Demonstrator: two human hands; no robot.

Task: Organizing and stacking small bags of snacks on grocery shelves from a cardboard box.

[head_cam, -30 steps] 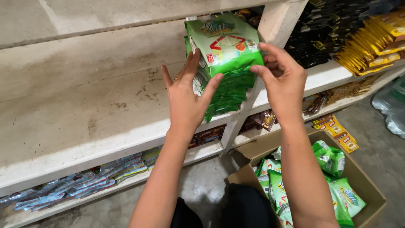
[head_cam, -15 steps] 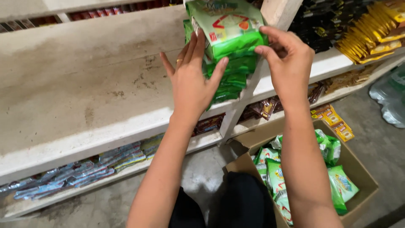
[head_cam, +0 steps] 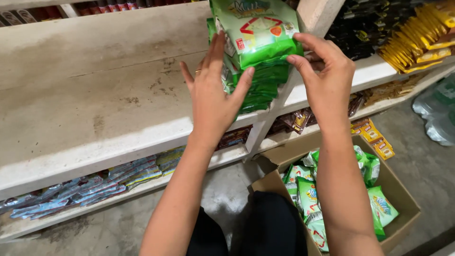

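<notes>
Packets (head_cam: 256, 57) of glossy green foil stand in a tight upright row on the concrete shelf (head_cam: 109, 109), pressed against the shelf's pale upright post (head_cam: 315, 14). We note the front packet carries a lighter green face with a red and white emblem and a crimped lower seam; those behind show only their darker green edges.

Our left hand (head_cam: 215, 97) lies flat against the left side of the row, fingers spread and pointing up, thumb hooked across the front edge; a ring sits on one finger. Our right hand (head_cam: 327, 80) pinches the right edge of the front packet between thumb and forefinger, the remaining fingers curled behind. Both forearms reach up from below.

We record the shelf surface as rough, stained and grey-white. A brown cardboard box (head_cam: 403, 199) on the floor holds more green packets lying loose. Yellow packets (head_cam: 426, 40) and dark ones (head_cam: 360, 33) fill the neighbouring bay, and blue-silver wrappers (head_cam: 80, 189) line the lower shelf.
</notes>
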